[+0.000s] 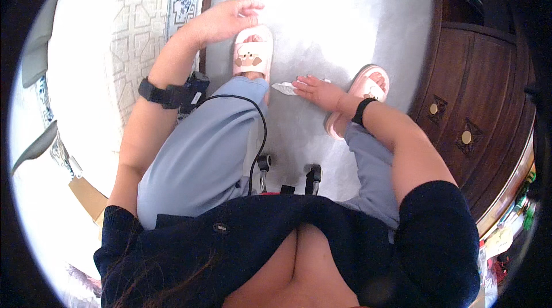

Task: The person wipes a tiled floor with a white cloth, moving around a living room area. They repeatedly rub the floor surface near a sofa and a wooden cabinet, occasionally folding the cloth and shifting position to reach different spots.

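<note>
Low over the floor, my right hand (pixel 320 92) has its fingers spread across a crumpled white tissue (pixel 283 88). The tissue sticks out past the fingertips, and the palm hides the rest. My left hand (pixel 228 19) hangs near the toe of the left pink slipper (pixel 252 51), fingers loosely bent and apart, with no object visible in them. The right pink slipper (pixel 370 83) is partly covered by my right wrist. A black strapped device (pixel 181 94) sits on my left forearm, with a black cable (pixel 262 122) running from it across my left leg.
A dark wooden cabinet (pixel 470 92) with round knobs stands on the right. Pale patterned fabric (pixel 138 19) covers a raised surface on the left. Black casters (pixel 264 162) show beneath me on the shiny grey floor (pixel 310 49). Various items (pixel 513 221) lie at the lower right.
</note>
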`<state>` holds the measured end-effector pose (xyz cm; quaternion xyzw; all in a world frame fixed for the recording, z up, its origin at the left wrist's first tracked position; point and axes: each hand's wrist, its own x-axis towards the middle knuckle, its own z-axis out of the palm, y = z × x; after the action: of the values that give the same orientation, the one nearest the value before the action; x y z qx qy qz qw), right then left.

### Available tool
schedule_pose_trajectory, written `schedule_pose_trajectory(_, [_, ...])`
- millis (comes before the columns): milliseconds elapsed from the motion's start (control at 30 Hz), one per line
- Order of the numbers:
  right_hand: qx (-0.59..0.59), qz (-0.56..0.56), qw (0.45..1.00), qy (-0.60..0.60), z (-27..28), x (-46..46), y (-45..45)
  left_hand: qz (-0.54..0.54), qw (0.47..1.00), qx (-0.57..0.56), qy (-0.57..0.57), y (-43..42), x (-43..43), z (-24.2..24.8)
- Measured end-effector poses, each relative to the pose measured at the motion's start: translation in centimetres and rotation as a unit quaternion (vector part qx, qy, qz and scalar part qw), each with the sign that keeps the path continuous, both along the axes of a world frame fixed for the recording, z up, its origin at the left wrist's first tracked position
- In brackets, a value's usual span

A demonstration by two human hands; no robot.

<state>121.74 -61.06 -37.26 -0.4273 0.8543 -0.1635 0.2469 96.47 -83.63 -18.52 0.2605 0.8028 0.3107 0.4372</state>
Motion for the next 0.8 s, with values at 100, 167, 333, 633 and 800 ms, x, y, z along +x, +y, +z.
schedule_pose_trajectory(100, [-0.137, -0.254, 0.934, -0.213, 0.0, -2.3, 3.1, 0.018, 0.999, 0.004, -0.045, -1.4, 2.8, 0.1])
schedule_pose_trajectory(167, [-0.216, -0.417, 0.871, -0.144, -0.3, -4.9, 7.1, 0.020, 0.999, 0.006, -0.028, -2.3, 4.0, 0.0])
schedule_pose_trajectory(333, [0.063, -0.601, 0.786, 0.132, -3.0, -8.9, 13.6, -0.006, 0.999, 0.042, 0.008, -3.1, 6.2, -0.6])
schedule_pose_trajectory(633, [0.021, -0.348, 0.929, 0.122, -3.7, 1.2, -6.8, -0.017, 0.994, 0.036, 0.105, -3.6, 9.0, 2.2])
schedule_pose_trajectory(800, [0.013, -0.251, 0.967, 0.050, -3.0, 10.0, -13.3, -0.114, 0.948, -0.022, 0.296, -3.3, 10.9, 9.4])
